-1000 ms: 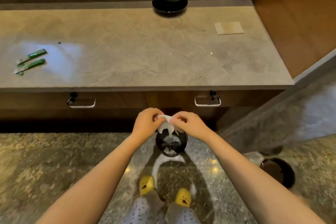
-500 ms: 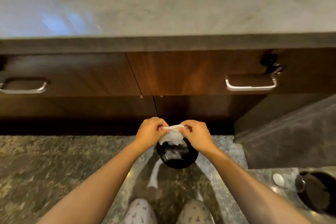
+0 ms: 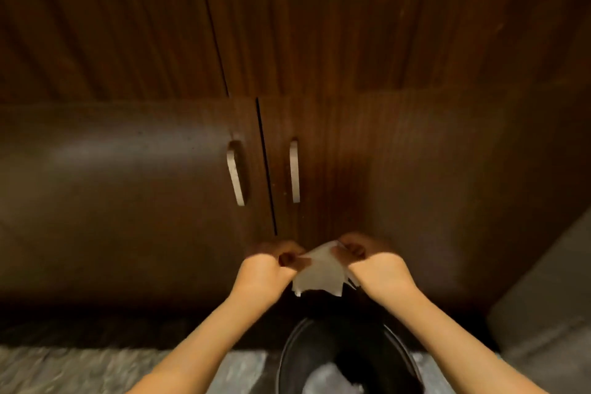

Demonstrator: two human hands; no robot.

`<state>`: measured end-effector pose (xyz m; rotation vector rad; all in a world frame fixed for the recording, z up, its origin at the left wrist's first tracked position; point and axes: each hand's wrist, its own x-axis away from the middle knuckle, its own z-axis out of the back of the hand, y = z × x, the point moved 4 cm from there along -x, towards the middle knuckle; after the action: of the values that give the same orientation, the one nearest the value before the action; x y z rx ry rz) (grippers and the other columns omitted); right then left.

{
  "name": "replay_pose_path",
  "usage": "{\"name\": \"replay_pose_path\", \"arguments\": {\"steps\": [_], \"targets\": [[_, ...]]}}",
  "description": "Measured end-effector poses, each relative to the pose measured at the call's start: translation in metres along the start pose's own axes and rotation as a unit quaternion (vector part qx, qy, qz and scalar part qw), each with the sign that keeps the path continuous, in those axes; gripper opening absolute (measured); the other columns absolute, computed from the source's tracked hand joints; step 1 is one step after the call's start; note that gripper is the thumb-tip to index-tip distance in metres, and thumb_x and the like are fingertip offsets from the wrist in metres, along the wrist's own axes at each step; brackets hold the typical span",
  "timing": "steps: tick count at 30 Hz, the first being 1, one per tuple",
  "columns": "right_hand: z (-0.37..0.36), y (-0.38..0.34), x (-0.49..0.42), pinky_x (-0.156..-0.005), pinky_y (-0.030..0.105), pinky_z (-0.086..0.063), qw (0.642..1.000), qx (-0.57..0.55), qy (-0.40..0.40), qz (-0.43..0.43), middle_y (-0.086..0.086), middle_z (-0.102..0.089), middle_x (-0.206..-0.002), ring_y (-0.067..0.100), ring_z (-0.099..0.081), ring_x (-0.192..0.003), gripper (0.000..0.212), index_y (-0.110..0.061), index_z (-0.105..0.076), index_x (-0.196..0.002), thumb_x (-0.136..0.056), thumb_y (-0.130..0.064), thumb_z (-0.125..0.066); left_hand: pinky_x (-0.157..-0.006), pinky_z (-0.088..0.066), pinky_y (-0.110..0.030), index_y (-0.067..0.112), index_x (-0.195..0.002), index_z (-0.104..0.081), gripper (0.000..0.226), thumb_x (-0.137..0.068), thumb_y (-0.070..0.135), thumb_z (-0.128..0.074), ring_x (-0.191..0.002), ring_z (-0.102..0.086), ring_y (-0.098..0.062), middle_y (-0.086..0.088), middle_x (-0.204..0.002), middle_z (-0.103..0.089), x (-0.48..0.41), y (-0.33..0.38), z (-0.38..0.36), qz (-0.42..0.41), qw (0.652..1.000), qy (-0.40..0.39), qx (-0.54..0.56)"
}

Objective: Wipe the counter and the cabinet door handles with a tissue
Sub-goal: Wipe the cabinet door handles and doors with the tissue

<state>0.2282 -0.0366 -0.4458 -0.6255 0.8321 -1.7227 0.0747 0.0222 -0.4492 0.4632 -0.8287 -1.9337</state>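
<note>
A white tissue (image 3: pixel 318 272) is stretched between my left hand (image 3: pixel 267 269) and my right hand (image 3: pixel 372 267), both pinching its upper edge. The hands are low in front of two dark wooden cabinet doors. Each door carries a vertical silver handle: the left handle (image 3: pixel 235 174) and the right handle (image 3: pixel 294 171), either side of the door gap, a short way above my hands. The counter top is out of view.
A black round bin (image 3: pixel 289 358) with white waste inside stands on the floor directly below my hands. Speckled stone floor (image 3: pixel 64 371) lies at lower left. A grey wall or panel (image 3: pixel 543 313) rises at lower right.
The view has dropped from the counter top and drawer handles to the lower cabinet doors. Both hands still hold the tissue over the bin, now spread a little wider.
</note>
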Motion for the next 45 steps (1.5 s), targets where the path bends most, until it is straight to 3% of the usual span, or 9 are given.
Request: {"name": "replay_pose_path", "arguments": {"steps": [4,7,16,19,23,31,37,41,45], "targets": [[-0.008,0.001,-0.012,-0.076,0.03,-0.051,0.997,-0.01,0.05,0.061,-0.001,-0.064,-0.079,0.02,-0.063,-0.08,0.011,-0.018,-0.067,-0.09,-0.085,-0.022,-0.059,-0.06,-0.039,0.001,0.024,-0.097,-0.066,0.013,-0.087,0.03,-0.06,-0.072,-0.05,0.007,0.022,-0.077,-0.053,-0.008,-0.008,0.0,-0.037,0.999,0.025,0.003],[-0.012,0.001,-0.014,-0.062,0.015,-0.042,0.994,-0.032,0.066,0.078,-0.014,-0.059,-0.072,0.003,-0.057,-0.071,0.008,-0.032,-0.058,-0.078,-0.084,-0.028,-0.058,-0.064,-0.04,-0.005,0.029,-0.097,-0.065,0.012,-0.087,0.032,-0.059,-0.078,-0.052,0.005,0.02,-0.082,-0.055,-0.008,-0.009,0.005,-0.049,0.998,0.038,0.003],[-0.02,-0.015,-0.023,-0.057,0.015,-0.04,0.99,-0.083,0.108,0.032,-0.011,-0.06,-0.071,0.002,-0.056,-0.068,0.013,-0.029,-0.057,-0.07,-0.083,-0.032,-0.058,-0.078,-0.051,-0.019,0.037,-0.09,-0.061,0.005,-0.086,0.035,-0.058,-0.085,-0.058,-0.002,0.014,-0.093,-0.062,-0.001,0.003,0.017,-0.044,0.995,0.083,0.038],[-0.028,-0.018,-0.02,-0.055,0.015,-0.041,0.979,-0.167,0.116,0.012,-0.01,-0.063,-0.066,0.004,-0.058,-0.065,0.022,-0.028,-0.06,-0.061,-0.083,-0.027,-0.059,-0.066,-0.045,-0.012,0.034,-0.093,-0.06,0.007,-0.087,0.034,-0.058,-0.071,-0.056,0.001,0.015,-0.083,-0.061,0.003,0.0,0.008,0.003,0.993,0.096,0.072],[-0.039,-0.017,-0.017,-0.056,0.023,-0.051,0.94,-0.335,0.073,0.006,0.002,-0.073,-0.064,0.012,-0.067,-0.061,0.025,-0.025,-0.069,-0.044,-0.065,-0.037,-0.073,-0.089,-0.049,-0.022,0.026,-0.114,-0.058,0.024,-0.091,0.031,-0.052,-0.091,-0.061,-0.009,0.01,-0.11,-0.063,0.008,0.007,0.011,-0.016,0.992,0.124,0.034],[-0.043,-0.02,-0.016,-0.069,0.032,-0.052,0.921,-0.386,0.04,-0.038,0.009,-0.074,-0.078,0.026,-0.067,-0.082,0.011,-0.014,-0.071,-0.072,-0.079,-0.014,-0.062,-0.106,-0.033,-0.013,0.038,-0.118,-0.056,0.029,-0.09,0.036,-0.05,-0.112,-0.047,0.007,0.025,-0.118,-0.058,0.023,0.0,0.013,-0.156,0.972,0.173,-0.04],[-0.039,-0.042,-0.013,-0.057,0.022,-0.049,0.933,-0.337,0.122,0.011,-0.013,-0.07,-0.051,0.007,-0.064,-0.063,0.021,-0.024,-0.065,-0.064,-0.081,-0.011,-0.061,-0.082,-0.042,-0.009,0.036,-0.098,-0.067,0.025,-0.08,0.043,-0.05,-0.093,-0.053,0.016,0.041,-0.086,-0.055,0.02,-0.013,0.039,-0.23,0.956,0.182,0.016],[-0.027,-0.065,-0.004,-0.049,0.004,-0.045,0.956,-0.245,0.14,0.079,-0.008,-0.065,-0.073,-0.008,-0.062,-0.066,0.019,-0.032,-0.059,-0.075,-0.087,-0.019,-0.052,-0.095,-0.036,-0.02,0.019,-0.109,-0.062,0.03,-0.088,0.032,-0.045,-0.113,-0.05,-0.016,0.008,-0.114,-0.061,0.001,-0.038,0.1,-0.203,0.893,0.4,-0.036],[-0.016,-0.087,0.001,-0.05,0.0,-0.043,0.969,-0.176,0.143,0.095,-0.007,-0.062,-0.078,-0.015,-0.058,-0.064,0.011,-0.033,-0.054,-0.08,-0.087,-0.031,-0.046,-0.113,-0.016,-0.05,0.025,-0.14,-0.027,0.048,-0.093,0.034,-0.033,-0.14,-0.009,-0.02,-0.003,-0.151,-0.016,-0.038,-0.056,0.134,-0.24,0.828,0.467,-0.195]]}}
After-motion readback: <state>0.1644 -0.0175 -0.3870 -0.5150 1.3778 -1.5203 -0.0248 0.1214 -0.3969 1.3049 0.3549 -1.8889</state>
